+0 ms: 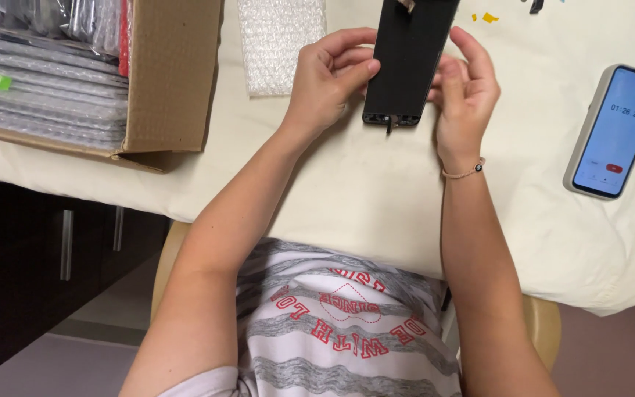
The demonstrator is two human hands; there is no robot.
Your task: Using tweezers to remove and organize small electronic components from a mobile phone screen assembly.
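A flat black rectangular panel [408, 59], like a phone screen part, is held over the cream tablecloth [361, 198] at the top centre. A short dark ribbon cable hangs from its lower edge. My left hand [330, 77] grips the panel's left edge with fingers curled on it. My right hand [467, 88] holds the right edge, fingers wrapped behind it; a thin bracelet circles that wrist.
An open cardboard box [170, 81] at the left holds several bagged flat parts. A bubble-wrap sheet [279, 44] lies beside it. A smartphone [614, 132] with a lit timer screen lies at the right. Small yellow scraps [489, 17] sit near the top edge.
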